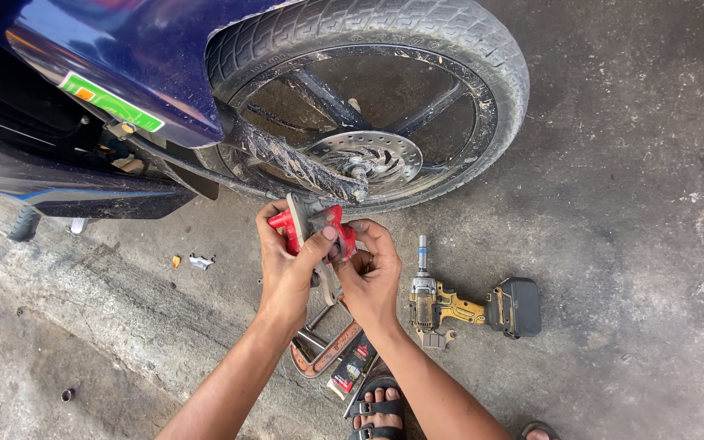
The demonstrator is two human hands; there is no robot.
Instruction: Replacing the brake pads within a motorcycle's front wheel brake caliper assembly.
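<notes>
- Left hand (285, 259) wraps its fingers around the red brake caliper (313, 228), thumb pressed across the front of it, clamped on the part from the left side.
- Right hand (371, 273) closes on the same red brake caliper from the right, fingers curled against its lower edge and thumb on its near face.
- Both hands hold the caliper off the ground, just below the perforated brake disc (366, 156) of the motorcycle wheel (417, 49).
- A grey pad or plate stands out of the top of the caliper, near the lower end of the muddy fork leg (291, 159).
- On the concrete floor (629, 244) to the right of the hands lies a yellow and black cordless impact wrench (466, 308), its socket end pointing towards the wheel.
- Under the forearms lies a metal clamp (325, 346) beside a small printed box (352, 367).
- A foot in a black sandal (378, 414) shows at the bottom edge.
- The blue bodywork (116, 49) fills the upper left.
</notes>
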